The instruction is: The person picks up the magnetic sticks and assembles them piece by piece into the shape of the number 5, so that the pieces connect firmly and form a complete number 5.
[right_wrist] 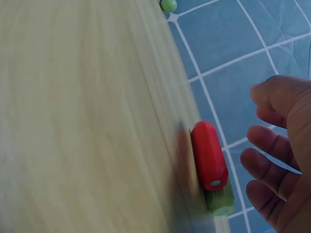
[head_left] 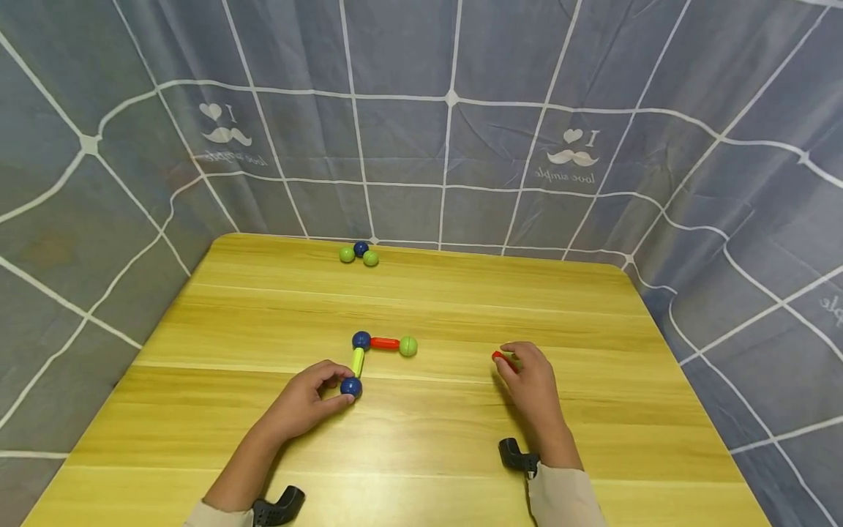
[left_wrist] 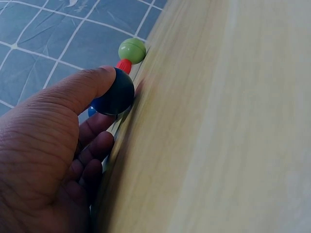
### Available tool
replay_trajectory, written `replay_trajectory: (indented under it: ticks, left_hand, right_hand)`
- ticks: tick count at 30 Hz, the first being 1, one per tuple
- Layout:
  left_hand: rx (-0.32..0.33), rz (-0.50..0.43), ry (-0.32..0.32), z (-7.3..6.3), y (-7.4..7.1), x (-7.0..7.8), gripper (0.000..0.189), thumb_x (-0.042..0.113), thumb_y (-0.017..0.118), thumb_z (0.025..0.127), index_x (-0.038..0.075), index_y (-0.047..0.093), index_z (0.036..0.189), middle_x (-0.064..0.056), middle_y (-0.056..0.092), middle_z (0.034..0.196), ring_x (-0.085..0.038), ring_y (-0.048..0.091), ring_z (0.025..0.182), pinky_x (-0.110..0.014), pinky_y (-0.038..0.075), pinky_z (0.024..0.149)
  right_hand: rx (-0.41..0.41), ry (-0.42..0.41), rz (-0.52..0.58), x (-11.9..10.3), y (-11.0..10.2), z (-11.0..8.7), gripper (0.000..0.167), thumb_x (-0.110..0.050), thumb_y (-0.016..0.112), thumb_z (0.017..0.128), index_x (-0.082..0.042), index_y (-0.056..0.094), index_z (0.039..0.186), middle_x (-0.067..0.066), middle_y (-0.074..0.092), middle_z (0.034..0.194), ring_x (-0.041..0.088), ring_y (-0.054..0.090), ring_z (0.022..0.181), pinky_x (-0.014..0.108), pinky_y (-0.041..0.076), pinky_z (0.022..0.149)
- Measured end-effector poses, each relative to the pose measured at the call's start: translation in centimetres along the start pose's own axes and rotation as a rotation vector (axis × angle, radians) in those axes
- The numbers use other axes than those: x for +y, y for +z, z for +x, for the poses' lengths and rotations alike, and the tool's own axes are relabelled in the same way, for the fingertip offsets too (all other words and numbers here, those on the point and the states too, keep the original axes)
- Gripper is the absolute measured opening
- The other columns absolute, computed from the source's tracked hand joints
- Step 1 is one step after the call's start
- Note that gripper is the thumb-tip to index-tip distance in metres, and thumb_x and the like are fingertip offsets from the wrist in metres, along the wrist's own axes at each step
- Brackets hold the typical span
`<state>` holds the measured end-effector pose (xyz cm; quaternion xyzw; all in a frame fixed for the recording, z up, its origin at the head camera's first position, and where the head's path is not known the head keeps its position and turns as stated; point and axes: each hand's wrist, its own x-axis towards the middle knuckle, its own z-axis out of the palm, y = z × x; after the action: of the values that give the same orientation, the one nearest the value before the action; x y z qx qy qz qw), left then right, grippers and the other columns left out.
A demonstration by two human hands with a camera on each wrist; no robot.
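Observation:
My left hand (head_left: 304,404) pinches a dark blue ball (head_left: 351,387) between thumb and fingers. From that ball a yellow-green rod (head_left: 358,361) runs to a second blue ball (head_left: 361,339). There the chain bends right through a red rod (head_left: 385,343) to a green ball (head_left: 408,346). In the left wrist view, the thumb lies against the held blue ball (left_wrist: 115,94). My right hand (head_left: 532,384) hovers by another red rod (right_wrist: 210,156), fingers loosely bent and apart from it in the right wrist view. A green rod (right_wrist: 220,200) lies beside it, partly hidden.
Near the table's far edge sit two green balls (head_left: 347,255) and a blue ball (head_left: 361,249), close together. A grey-blue curtain (head_left: 408,146) with white lines hangs behind and beside the wooden table (head_left: 461,454). Black wrist mounts (head_left: 279,506) show at both sleeves.

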<state>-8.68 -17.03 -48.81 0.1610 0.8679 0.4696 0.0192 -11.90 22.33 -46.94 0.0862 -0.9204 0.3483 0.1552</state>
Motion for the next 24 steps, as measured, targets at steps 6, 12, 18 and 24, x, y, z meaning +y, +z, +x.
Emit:
replay_trajectory:
  ticks: [6, 12, 18, 24]
  left_hand:
    - [0.006, 0.009, 0.0, 0.0, 0.0, 0.0, 0.026, 0.023, 0.08, 0.086, 0.021, 0.069, 0.109, 0.01, 0.06, 0.094, -0.015, 0.055, 0.087, -0.029, 0.048, 0.074]
    - [0.008, 0.003, -0.008, 0.0, 0.0, -0.2, 0.026, 0.022, 0.081, 0.085, 0.022, 0.069, 0.108, 0.01, 0.06, 0.094, -0.015, 0.055, 0.086, -0.029, 0.047, 0.073]
    - [0.013, 0.006, -0.001, -0.1, 0.1, -0.2, 0.026, 0.021, 0.081, 0.085, 0.021, 0.069, 0.108, 0.01, 0.06, 0.093, -0.015, 0.054, 0.086, -0.028, 0.047, 0.073]
    - [0.014, 0.01, 0.008, -0.1, 0.0, -0.2, 0.026, 0.021, 0.081, 0.085, 0.021, 0.069, 0.108, 0.01, 0.06, 0.093, -0.015, 0.054, 0.086, -0.029, 0.047, 0.073]
  right_hand:
    - [-0.039, 0.008, -0.017, 0.2, 0.1, 0.0, 0.021, -0.01, 0.075, 0.09, 0.0, 0.07, 0.108, 0.013, 0.067, 0.106, 0.031, 0.063, 0.093, 0.048, 0.053, 0.078]
    - [-0.062, 0.031, -0.034, 0.2, 0.3, -0.1, 0.02, -0.01, 0.074, 0.09, -0.001, 0.07, 0.107, 0.011, 0.067, 0.102, 0.026, 0.063, 0.088, 0.045, 0.053, 0.076]
    - [-0.124, 0.043, -0.016, -0.4, 0.7, -0.3, 0.016, -0.01, 0.073, 0.09, -0.004, 0.07, 0.104, 0.007, 0.065, 0.099, 0.021, 0.06, 0.085, 0.042, 0.052, 0.076]
    - [-0.151, 0.031, 0.002, -0.7, 1.2, -0.4, 0.009, -0.011, 0.074, 0.09, -0.01, 0.07, 0.098, -0.001, 0.064, 0.092, 0.014, 0.059, 0.08, 0.038, 0.052, 0.074]
